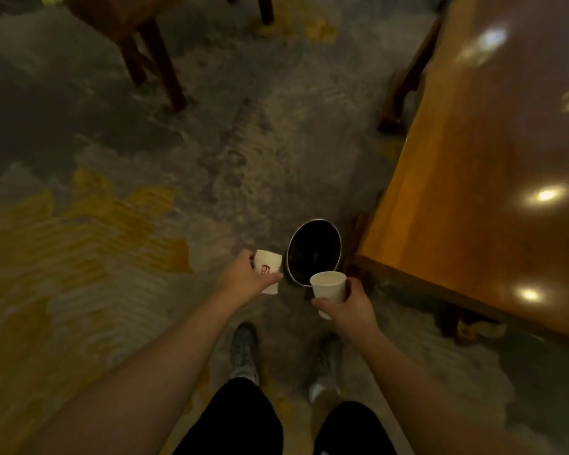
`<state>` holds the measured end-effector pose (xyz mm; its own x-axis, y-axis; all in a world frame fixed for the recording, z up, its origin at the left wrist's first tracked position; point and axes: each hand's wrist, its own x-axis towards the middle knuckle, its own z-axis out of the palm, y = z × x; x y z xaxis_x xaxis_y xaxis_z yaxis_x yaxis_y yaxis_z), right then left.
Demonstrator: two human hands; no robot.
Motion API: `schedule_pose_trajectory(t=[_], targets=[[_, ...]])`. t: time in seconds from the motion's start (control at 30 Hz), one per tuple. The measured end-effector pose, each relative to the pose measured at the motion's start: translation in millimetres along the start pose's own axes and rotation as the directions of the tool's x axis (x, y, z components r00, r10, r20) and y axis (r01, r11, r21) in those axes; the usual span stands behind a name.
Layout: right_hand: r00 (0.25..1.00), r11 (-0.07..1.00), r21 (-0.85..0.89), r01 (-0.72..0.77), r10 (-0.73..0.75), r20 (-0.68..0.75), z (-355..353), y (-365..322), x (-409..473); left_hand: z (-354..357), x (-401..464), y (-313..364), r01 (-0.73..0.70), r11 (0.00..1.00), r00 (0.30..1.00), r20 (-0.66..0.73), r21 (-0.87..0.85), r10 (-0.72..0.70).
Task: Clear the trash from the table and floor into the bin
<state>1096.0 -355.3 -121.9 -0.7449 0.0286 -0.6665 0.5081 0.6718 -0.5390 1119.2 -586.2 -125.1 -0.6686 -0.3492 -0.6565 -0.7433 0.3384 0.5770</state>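
A round dark bin (313, 249) with a metal rim stands on the floor beside the table corner. My left hand (243, 279) grips a white paper cup with a red logo (268, 269), held just left of the bin's rim. My right hand (345, 307) holds a plain white paper cup (328, 286) upright, over the bin's near edge. The bin's inside is too dark to make out.
A glossy wooden table (493, 178) fills the right side, its leg close to the bin. Chair legs (158, 64) stand at the upper left. The patterned grey and yellow carpet (96, 231) spreads to the left. My shoes (243, 353) are just behind the bin.
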Motion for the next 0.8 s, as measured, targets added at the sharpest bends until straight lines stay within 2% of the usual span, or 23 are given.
schedule_pose_trajectory(t=[0.2,0.4,0.63,0.8], targets=[[0.985,0.977,0.135,-0.162,0.169,-0.04,39.5,26.0,97.9,66.0,103.9,-11.6,0.047,0.999,0.998,0.033,0.019,-0.047],[0.955,0.918,0.275,-0.285,0.297,0.0,64.7,49.5,182.7,123.1,186.1,-33.6,0.073,0.994,0.991,0.107,0.078,-0.081],[0.942,0.892,0.33,-0.31,0.335,-0.019,72.4,73.9,246.2,159.2,240.7,-38.6,0.056,0.993,0.985,0.159,0.103,-0.072],[0.948,0.913,0.271,-0.306,0.319,-0.004,73.7,82.0,257.1,162.3,251.1,-39.5,0.041,0.99,0.981,0.185,0.135,-0.066]])
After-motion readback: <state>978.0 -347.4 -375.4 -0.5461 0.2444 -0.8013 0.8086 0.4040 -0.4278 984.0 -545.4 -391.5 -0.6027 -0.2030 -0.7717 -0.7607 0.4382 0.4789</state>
